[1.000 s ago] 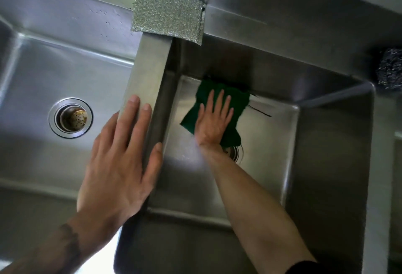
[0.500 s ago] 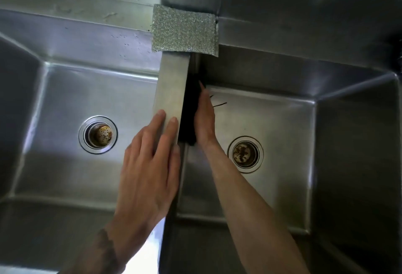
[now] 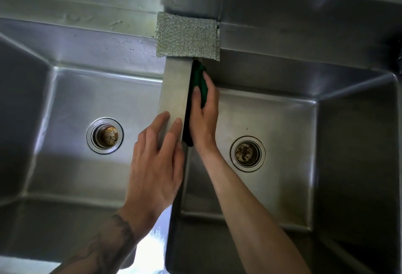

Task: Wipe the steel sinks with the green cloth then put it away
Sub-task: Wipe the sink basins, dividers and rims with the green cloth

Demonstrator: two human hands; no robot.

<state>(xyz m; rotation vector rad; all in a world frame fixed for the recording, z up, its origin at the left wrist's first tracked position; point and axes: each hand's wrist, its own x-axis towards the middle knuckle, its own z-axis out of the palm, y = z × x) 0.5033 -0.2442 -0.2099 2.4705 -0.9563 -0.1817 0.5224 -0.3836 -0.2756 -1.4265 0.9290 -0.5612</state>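
Right hand [image 3: 203, 119] flat, fingers stretched, pressing the green cloth [image 3: 198, 82] against the divider-side wall of the right sink [image 3: 282, 121], a press, not a closed grip. Left hand [image 3: 155, 165] lies open on the divider [image 3: 175, 91], palm down, holding nothing. Wiping looks midway by my reckoning: the wall is getting its pass, the left sink [image 3: 65, 110] may still need one, and putting the cloth away is not yet done. Count: two sinks, two drains, one green cloth, one silver scouring pad [image 3: 187, 36] on the back ledge
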